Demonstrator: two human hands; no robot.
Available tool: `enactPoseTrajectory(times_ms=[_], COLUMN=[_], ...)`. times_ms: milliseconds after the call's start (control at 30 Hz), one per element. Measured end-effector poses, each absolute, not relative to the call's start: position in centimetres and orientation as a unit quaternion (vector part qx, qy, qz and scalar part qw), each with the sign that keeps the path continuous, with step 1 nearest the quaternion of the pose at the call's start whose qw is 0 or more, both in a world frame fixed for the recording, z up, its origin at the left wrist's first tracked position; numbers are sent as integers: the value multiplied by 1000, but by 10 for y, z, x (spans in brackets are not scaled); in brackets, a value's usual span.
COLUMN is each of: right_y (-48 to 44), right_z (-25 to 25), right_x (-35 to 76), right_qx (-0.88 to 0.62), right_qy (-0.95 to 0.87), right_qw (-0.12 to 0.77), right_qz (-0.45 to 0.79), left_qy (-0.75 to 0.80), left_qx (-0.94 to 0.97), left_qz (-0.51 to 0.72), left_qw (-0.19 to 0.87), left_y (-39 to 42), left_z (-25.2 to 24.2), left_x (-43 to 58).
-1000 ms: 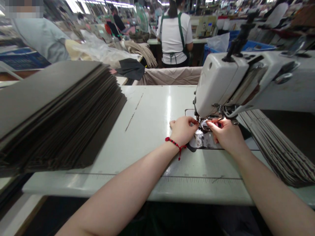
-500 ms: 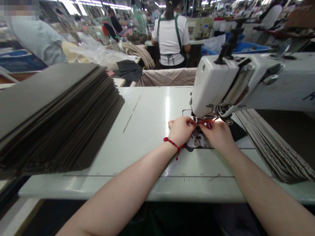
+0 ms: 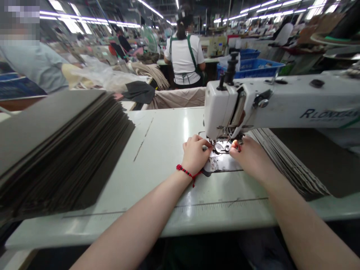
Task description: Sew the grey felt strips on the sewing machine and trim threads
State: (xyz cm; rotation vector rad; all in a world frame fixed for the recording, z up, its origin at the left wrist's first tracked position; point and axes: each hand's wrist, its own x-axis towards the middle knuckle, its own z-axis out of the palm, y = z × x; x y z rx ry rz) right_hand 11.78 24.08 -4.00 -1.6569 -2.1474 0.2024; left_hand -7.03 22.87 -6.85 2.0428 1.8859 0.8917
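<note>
At the sewing machine [image 3: 221,107], both hands [image 3: 196,153] [image 3: 249,155] are curled inward — apart.

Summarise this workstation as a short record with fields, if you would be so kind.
Left hand: at the left of the metal plate, fingertips drawn together; grip contents too small to tell
Right hand: across from it, fingers curled; grip contents unclear
Left wrist: red-and-black beaded bracelet
Sewing machine: white, its head above the plate
Left stack: many flat, dark pieces
Right stack: dark pieces, pale edges showing
Tabletop: pale green, ruler marks near the front edge
Background: person in white shirt, blue crates
</note>
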Motion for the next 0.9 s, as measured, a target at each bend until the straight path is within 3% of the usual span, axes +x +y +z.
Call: enactPoseTrajectory(times_ms=[133,300,533,667,800,900], right_y=[212,172,135,117,111,114], right_z=[-26,-22,-12,-3,-9,-21], right_x=[144,168,201,244,279,291], right_qx=[-598,-604,-561,-647,-669,-649], right_qy=[-780,-771,-765,-677,-681,-722], right_qw=[162,169,280,350,283,219], right_qz=[84,109,146,24,-92,-98], left_qy=[627,608,590,557,539,475], left_qx=[707,726,758,786,790,792], left_qz=[303,290,235,222,242,208], left_qw=[122,139,151,151,166,322], left_y=[224,223,220,189,127,73], left_z=[-63,-60,-47,-35,-43,-54], left_x=[-71,-73,-70,-60,-37,-10])
